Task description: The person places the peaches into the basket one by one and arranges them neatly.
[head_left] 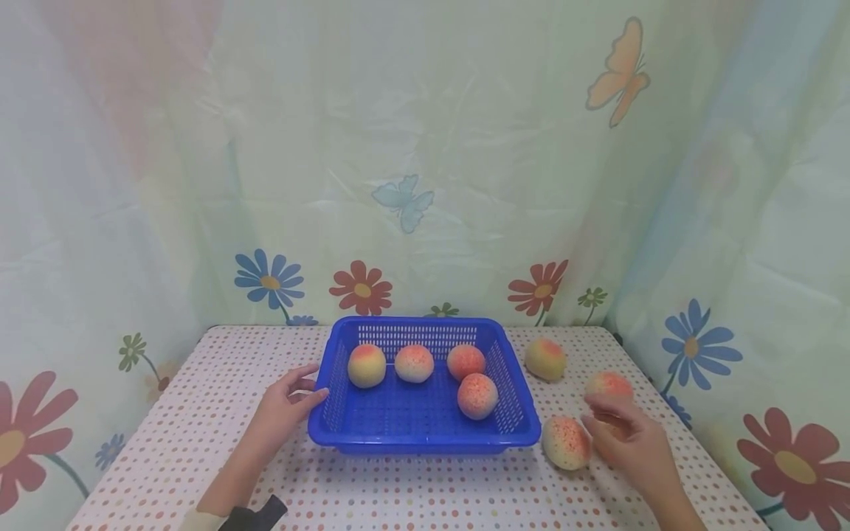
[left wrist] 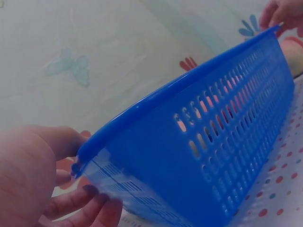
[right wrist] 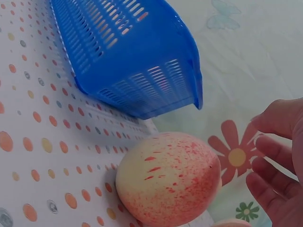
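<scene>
A blue plastic basket (head_left: 425, 440) with perforated walls holds several peaches, one of them a yellow-red peach (head_left: 367, 366) at its left. My left hand (head_left: 287, 405) holds its left rim, thumb at the rim and fingers along the outer end wall. To the right of the basket, my right hand (head_left: 631, 442) hovers over a peach that it partly hides, fingers loosely bent and apart. Next to those fingers lies a speckled peach (head_left: 567, 442), large in the right wrist view. Another peach (head_left: 609, 385) sits just beyond the hand.
A yellowish peach (head_left: 544, 359) lies behind, near the basket's right wall. Everything rests on a dotted tablecloth (head_left: 398, 494). A curtain (head_left: 425, 147) printed with flowers and butterflies encloses the table at the back and sides.
</scene>
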`<state>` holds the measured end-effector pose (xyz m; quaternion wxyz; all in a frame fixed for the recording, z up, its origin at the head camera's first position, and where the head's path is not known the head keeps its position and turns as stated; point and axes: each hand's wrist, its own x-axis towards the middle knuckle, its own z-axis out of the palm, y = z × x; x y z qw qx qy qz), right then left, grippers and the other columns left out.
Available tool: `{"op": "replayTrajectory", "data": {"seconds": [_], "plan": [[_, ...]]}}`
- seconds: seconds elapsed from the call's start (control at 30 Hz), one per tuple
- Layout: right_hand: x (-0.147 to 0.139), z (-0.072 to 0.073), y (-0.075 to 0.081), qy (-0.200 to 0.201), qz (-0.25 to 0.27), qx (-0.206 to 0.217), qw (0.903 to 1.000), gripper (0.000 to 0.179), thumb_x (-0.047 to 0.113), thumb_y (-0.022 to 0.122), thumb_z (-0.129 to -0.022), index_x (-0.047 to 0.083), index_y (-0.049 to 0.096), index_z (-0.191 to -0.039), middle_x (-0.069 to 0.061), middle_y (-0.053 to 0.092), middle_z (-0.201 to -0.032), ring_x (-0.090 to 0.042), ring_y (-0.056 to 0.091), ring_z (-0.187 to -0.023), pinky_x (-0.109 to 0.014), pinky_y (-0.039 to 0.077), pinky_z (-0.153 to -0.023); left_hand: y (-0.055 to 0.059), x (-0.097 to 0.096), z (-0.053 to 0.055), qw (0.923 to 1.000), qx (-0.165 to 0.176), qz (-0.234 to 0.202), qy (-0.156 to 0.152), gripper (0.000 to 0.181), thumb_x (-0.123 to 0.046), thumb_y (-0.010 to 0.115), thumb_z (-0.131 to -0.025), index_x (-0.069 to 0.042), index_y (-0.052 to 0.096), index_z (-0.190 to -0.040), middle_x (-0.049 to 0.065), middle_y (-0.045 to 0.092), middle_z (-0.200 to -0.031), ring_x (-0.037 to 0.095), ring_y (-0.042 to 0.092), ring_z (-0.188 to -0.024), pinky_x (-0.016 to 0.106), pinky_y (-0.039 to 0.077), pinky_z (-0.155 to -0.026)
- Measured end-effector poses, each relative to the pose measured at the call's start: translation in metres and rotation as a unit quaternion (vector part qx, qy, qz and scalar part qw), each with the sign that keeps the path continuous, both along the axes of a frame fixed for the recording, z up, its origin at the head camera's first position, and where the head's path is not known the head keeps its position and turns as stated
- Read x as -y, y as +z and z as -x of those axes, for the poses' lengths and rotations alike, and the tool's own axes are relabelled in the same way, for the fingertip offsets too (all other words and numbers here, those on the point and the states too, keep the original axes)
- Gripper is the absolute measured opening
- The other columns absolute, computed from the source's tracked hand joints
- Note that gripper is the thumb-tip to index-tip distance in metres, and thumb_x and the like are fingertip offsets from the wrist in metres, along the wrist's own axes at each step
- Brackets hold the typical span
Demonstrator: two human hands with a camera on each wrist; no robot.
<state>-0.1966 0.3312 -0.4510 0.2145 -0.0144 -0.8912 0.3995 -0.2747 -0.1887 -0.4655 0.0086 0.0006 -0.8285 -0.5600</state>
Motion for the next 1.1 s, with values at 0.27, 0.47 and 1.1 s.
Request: {"op": "replayTrajectory", "data": {"seconds": [0.27, 0.47, 1.1], "plan": [[0.005, -0.001, -0.006, 0.015, -0.027, -0.033, 0.999, 0.037, 0.017, 0.08, -0.09, 0.009, 0.071, -0.124, 0.001, 0.07, -0.124, 0.025, 0.049, -0.103, 0.0, 0.047, -0.084, 0.001, 0.0, 0.006, 0.9989, 0.017, -0.041, -0.017, 0.061, -0.025, 0.07, -0.098, -0.02, 0.045, -0.153, 0.016, 0.064, -0.124, 0.031, 0.068, -0.12, 0.042, 0.062, -0.091], [0.01, -0.003, -0.01, 0.016, -0.047, -0.04, 0.998, 0.036, 0.018, 0.081, -0.089, 0.008, 0.072, -0.123, -0.017, 0.069, -0.126, 0.029, 0.042, -0.106, 0.004, 0.042, -0.086, 0.006, 0.002, 0.006, 0.9979, 0.018, -0.054, -0.03, 0.063, -0.021, 0.072, -0.096, -0.018, 0.045, -0.154, 0.015, 0.064, -0.12, 0.024, 0.071, -0.109, 0.04, 0.063, -0.09], [0.011, -0.002, -0.017, 0.049, -0.079, -0.076, 0.9928, 0.028, 0.013, 0.083, -0.086, 0.011, 0.076, -0.113, -0.009, 0.075, -0.113, 0.024, 0.048, -0.106, 0.002, 0.045, -0.087, 0.02, 0.013, 0.008, 0.9912, 0.043, -0.065, -0.107, 0.077, -0.014, 0.075, -0.093, -0.005, 0.035, -0.158, 0.018, 0.062, -0.117, 0.028, 0.074, -0.101, 0.043, 0.064, -0.085]]}}
